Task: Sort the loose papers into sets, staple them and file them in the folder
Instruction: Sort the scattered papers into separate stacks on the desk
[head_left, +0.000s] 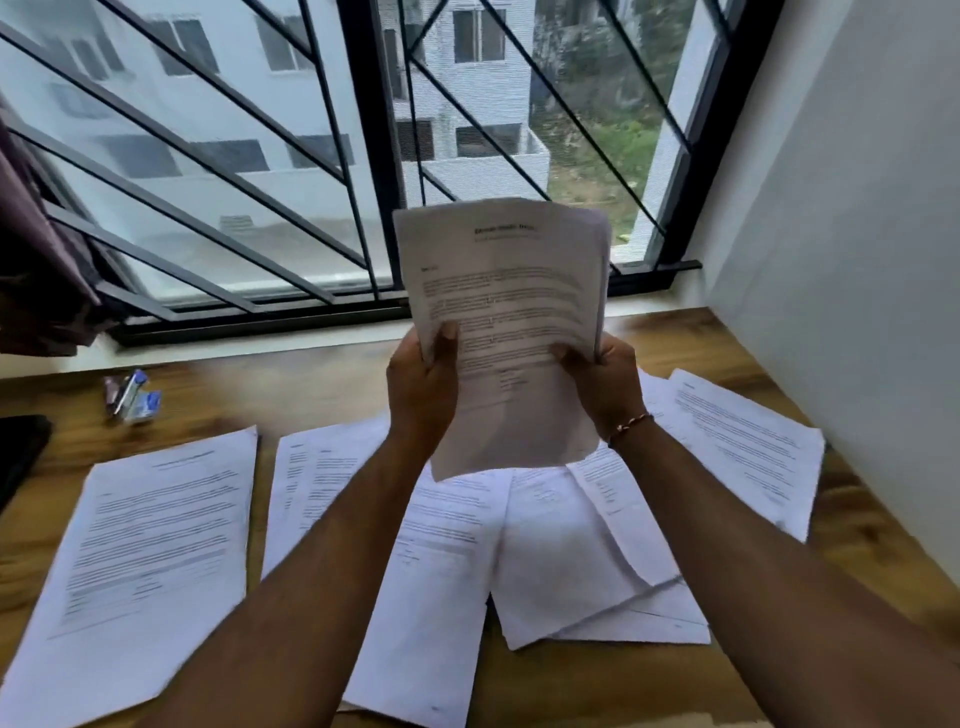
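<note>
Wooden desk (291, 395) under barred window (208, 156), loose sheets (145, 545) spread flat. Paper stack (509, 291) upright, gripped by left hand (421, 384) and right hand (602, 384), fingers curled round its edges.

Papers (156, 545) cover desk (270, 395) centre; bare wood around stapler (132, 396), left.

Both hands up, a sheaf of papers (509, 312) held upright over the desk!
The left hand (423, 382) grips its left edge, thumb on the front page. The right hand (602, 379) pinches the right edge, a bracelet (631, 423) on that wrist. Below, printed sheets (150, 545) lie spread across the wooden table (311, 384), overlapping in the middle. A blurred blue stapler (130, 395) sits far left, near the window (260, 156).
</note>
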